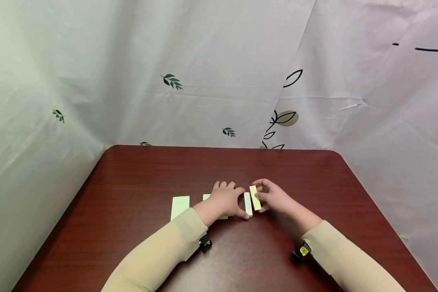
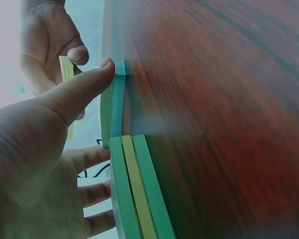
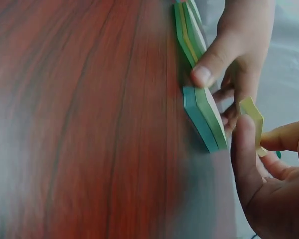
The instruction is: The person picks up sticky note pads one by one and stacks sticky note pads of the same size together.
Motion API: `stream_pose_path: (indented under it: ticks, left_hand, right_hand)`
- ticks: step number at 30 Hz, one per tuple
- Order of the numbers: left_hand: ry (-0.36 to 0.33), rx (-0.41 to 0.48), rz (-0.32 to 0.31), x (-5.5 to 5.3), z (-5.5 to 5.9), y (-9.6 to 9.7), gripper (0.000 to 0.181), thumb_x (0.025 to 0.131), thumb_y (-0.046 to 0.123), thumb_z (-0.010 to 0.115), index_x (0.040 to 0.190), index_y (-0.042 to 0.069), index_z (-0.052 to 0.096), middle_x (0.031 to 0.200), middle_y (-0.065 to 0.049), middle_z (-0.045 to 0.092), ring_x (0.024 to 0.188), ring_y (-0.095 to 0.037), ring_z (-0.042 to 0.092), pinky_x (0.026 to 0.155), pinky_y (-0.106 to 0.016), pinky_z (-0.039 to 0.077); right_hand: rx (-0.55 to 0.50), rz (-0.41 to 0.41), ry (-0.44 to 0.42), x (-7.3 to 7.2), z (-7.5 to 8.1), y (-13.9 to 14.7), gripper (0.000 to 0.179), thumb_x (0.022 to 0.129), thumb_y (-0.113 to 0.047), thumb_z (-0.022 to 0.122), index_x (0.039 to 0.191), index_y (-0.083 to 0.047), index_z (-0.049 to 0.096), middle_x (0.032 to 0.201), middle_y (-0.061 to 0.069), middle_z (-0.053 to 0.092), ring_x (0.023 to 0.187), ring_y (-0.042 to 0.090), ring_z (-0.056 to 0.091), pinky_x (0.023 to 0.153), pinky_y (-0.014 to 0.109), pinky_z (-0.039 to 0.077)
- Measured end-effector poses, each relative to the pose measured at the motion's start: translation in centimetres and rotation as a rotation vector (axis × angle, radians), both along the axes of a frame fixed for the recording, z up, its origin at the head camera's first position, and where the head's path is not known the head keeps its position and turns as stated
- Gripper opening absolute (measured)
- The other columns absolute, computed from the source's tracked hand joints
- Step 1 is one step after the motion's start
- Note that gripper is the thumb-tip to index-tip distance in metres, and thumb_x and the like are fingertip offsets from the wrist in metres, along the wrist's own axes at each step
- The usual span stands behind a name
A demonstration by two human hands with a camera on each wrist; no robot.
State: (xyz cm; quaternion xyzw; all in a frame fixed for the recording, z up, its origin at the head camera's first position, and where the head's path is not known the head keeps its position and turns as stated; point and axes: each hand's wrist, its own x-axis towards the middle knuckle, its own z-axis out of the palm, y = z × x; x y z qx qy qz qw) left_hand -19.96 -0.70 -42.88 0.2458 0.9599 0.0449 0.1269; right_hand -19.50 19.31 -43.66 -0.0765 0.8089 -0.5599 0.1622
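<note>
My right hand (image 1: 271, 197) pinches a narrow yellow sticky-note pad (image 1: 254, 197) between thumb and fingers. Just left of it on the table, a narrow stack (image 1: 247, 205) looks pale from above. Its side shows a green pad (image 3: 210, 117) over a blue pad (image 3: 198, 119) in the right wrist view. My left hand (image 1: 224, 200) spans this stack, with the thumb at its near end and the index finger towards its far end. Beneath the left hand lies a wider stack (image 1: 206, 196), partly hidden, with green, yellow and green layers in the left wrist view.
A pale green rectangular pad (image 1: 180, 207) lies left of the left hand, its near end overlapped by the sleeve. All of this is on a dark red wooden table (image 1: 149, 170). White curtains (image 1: 204, 61) with leaf prints hang behind and beside it.
</note>
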Motion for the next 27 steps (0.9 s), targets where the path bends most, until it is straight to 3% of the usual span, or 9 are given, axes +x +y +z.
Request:
stream_pose_path:
  ticks: [4, 10, 27]
  left_hand:
    - [0.005, -0.001, 0.001, 0.0, 0.0, 0.0, 0.091, 0.072, 0.077, 0.069, 0.147, 0.030, 0.047, 0.140, -0.001, 0.048, 0.129, -0.030, 0.041, 0.113, -0.054, 0.023]
    - [0.008, 0.002, -0.007, 0.2, 0.0, 0.0, 0.090, 0.073, 0.076, 0.068, 0.147, 0.030, 0.048, 0.138, -0.001, 0.049, 0.128, -0.030, 0.042, 0.113, -0.054, 0.023]
    - [-0.005, 0.033, -0.013, -0.1, -0.4, -0.4, 0.090, 0.072, 0.072, 0.072, 0.147, 0.030, 0.047, 0.141, -0.001, 0.048, 0.128, -0.030, 0.042, 0.114, -0.054, 0.022]
  right_hand:
    - [-0.021, -0.013, -0.065, 0.1, -0.3, -0.5, 0.040, 0.095, 0.002, 0.053, 0.133, 0.005, 0.045, 0.105, 0.017, 0.057, 0.077, 0.020, 0.060, 0.057, 0.035, 0.057]
    - [0.013, -0.034, -0.087, 0.4, -0.8, -1.3, 0.041, 0.092, 0.004, 0.056, 0.132, 0.005, 0.046, 0.103, 0.017, 0.055, 0.072, 0.020, 0.060, 0.055, 0.032, 0.056]
    - [0.096, -0.096, -0.022, 0.9, -0.6, -2.4, 0.042, 0.088, 0.006, 0.059, 0.128, 0.004, 0.050, 0.097, 0.013, 0.051, 0.067, 0.020, 0.058, 0.052, 0.036, 0.055]
